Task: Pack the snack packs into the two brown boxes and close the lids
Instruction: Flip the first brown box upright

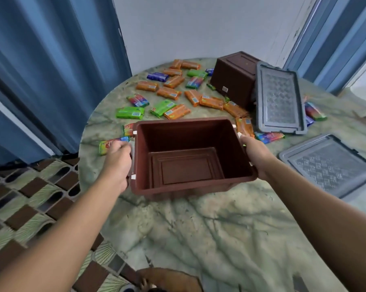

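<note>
Open brown box held at both ends over a round marbled table.

Left hand curls round the box's left end; right hand grips the right end near the rim; the box is upright and holds nothing. Grey lid lies flat to the right. Beyond, snack packs, orange, green and multicoloured, lie scattered loose on the tabletop. Second grey lid rests tilted against the second brown box, which stands upside down at the far edge. Blue curtain hangs left.
</note>
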`<act>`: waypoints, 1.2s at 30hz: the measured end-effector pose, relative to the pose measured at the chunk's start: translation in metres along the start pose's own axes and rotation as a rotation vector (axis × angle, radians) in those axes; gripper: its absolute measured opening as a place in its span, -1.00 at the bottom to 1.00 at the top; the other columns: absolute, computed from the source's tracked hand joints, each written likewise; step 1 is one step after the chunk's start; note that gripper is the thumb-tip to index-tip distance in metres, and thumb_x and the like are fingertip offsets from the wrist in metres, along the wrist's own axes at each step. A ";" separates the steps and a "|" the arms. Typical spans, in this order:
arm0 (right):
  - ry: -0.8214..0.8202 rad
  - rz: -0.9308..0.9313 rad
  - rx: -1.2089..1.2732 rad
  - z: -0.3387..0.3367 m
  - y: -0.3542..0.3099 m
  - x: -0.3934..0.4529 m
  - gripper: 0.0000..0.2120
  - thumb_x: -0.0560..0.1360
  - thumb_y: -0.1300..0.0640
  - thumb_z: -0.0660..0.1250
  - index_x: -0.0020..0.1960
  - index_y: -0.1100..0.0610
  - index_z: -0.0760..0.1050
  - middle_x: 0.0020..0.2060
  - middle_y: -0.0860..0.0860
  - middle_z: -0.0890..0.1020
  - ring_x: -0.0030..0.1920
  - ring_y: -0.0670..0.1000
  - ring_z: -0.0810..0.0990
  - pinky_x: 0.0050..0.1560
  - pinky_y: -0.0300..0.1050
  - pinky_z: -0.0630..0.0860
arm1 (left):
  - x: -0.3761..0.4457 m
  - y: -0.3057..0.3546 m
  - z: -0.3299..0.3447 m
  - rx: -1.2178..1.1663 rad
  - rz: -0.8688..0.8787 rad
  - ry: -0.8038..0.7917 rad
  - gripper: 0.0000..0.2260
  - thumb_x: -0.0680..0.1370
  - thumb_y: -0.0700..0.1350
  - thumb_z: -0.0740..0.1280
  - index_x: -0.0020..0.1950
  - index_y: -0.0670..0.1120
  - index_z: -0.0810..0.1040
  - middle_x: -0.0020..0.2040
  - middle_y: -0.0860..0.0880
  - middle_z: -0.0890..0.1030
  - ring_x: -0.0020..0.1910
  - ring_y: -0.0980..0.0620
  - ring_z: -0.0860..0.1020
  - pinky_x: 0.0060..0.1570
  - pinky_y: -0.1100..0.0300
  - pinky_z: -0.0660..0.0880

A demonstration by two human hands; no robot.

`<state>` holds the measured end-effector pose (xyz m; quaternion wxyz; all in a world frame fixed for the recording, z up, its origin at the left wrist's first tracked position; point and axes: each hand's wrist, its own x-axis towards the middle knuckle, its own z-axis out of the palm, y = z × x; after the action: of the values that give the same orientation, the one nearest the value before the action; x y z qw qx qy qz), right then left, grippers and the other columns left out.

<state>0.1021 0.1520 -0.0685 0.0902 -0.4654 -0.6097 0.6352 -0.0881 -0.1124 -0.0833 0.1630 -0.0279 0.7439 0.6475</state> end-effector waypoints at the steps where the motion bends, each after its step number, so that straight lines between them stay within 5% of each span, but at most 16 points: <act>1: 0.009 0.004 -0.016 -0.001 0.000 -0.002 -0.68 0.67 -0.06 0.12 -0.17 0.01 0.48 -0.45 -0.05 0.52 -0.46 -0.06 0.54 -0.33 -0.15 0.40 | -0.003 -0.004 0.001 0.030 -0.001 0.008 -0.83 0.66 -0.18 0.16 -0.09 -0.02 0.47 -0.23 -0.14 0.50 -0.37 -0.06 0.47 -0.37 0.13 0.40; 4: 0.068 -0.031 -0.112 -0.006 0.009 -0.006 -0.79 0.54 -0.02 0.12 -0.20 0.01 0.44 -0.33 0.07 0.50 -0.25 0.10 0.51 -0.21 -0.01 0.42 | -0.012 -0.017 0.003 0.093 -0.013 0.037 -0.85 0.62 -0.18 0.15 -0.09 -0.02 0.47 -0.19 -0.19 0.52 -0.30 -0.08 0.50 -0.32 0.04 0.45; 9: 0.074 -0.084 -0.217 -0.014 0.036 -0.011 -0.74 0.59 0.09 0.07 -0.25 0.05 0.39 -0.37 0.04 0.45 -0.29 0.05 0.44 -0.23 -0.06 0.37 | -0.030 -0.046 0.006 0.198 -0.004 0.054 -0.85 0.66 -0.13 0.13 0.05 -0.14 0.48 -0.11 -0.16 0.52 -0.18 -0.06 0.47 -0.17 0.01 0.41; 13: 0.075 -0.103 -0.316 -0.015 0.036 -0.010 -0.71 0.63 0.06 0.04 -0.13 0.13 0.46 -0.20 0.10 0.54 -0.21 0.06 0.50 -0.20 -0.05 0.39 | -0.031 -0.054 0.006 0.271 0.009 0.070 -0.84 0.68 -0.13 0.12 0.10 -0.14 0.46 -0.11 -0.14 0.52 -0.22 -0.05 0.44 -0.23 0.06 0.34; 15: 0.109 -0.137 -0.419 -0.015 0.030 -0.009 -0.75 0.63 0.06 0.05 0.04 0.13 0.46 -0.03 0.11 0.57 -0.11 0.07 0.51 -0.13 -0.02 0.40 | -0.027 -0.047 0.007 0.262 -0.014 0.082 -0.84 0.66 -0.12 0.14 0.17 -0.09 0.45 0.05 -0.13 0.57 -0.08 -0.07 0.51 -0.10 0.05 0.41; 19: 0.345 -0.427 -0.624 -0.011 0.014 -0.007 -0.66 0.65 0.04 0.16 0.39 0.09 0.37 0.31 0.15 0.40 0.33 0.22 0.35 0.29 0.11 0.31 | -0.017 -0.017 0.009 0.549 0.374 0.231 -0.67 0.61 -0.15 0.25 0.37 -0.20 0.43 0.28 -0.25 0.48 0.28 -0.23 0.42 0.30 -0.07 0.36; 22: 0.256 -0.663 -0.803 0.008 -0.001 0.002 -0.59 0.64 -0.04 0.23 0.46 0.05 0.37 0.36 0.14 0.39 0.39 0.23 0.32 0.33 0.10 0.31 | -0.008 0.004 0.028 0.839 0.615 0.028 -0.66 0.63 -0.01 0.29 0.34 -0.16 0.49 0.27 -0.22 0.47 0.34 -0.22 0.37 0.36 -0.07 0.28; 26: 0.022 -0.759 -1.236 0.034 -0.002 0.020 -0.50 0.63 -0.19 0.19 0.53 -0.06 0.28 0.40 0.07 0.42 0.43 0.21 0.34 0.44 0.17 0.27 | 0.000 0.008 0.060 1.291 0.520 -0.286 -0.55 0.65 0.29 0.12 0.35 0.01 0.45 0.36 -0.11 0.48 0.39 -0.23 0.38 0.31 -0.15 0.35; 36: 0.185 -0.702 -1.254 0.010 0.025 0.014 -0.72 0.68 -0.13 0.15 0.37 -0.15 0.30 0.27 0.03 0.43 0.33 0.17 0.35 0.27 0.20 0.35 | -0.012 -0.013 0.090 1.425 0.733 -0.247 -0.62 0.67 0.28 0.02 0.27 0.06 0.37 0.21 -0.02 0.55 0.25 -0.15 0.45 0.16 -0.14 0.43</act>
<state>0.0989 0.1490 -0.0988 0.0561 -0.2581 -0.9628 0.0576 -0.0547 -0.0294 -0.1025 -0.0002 0.3999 0.9161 0.0290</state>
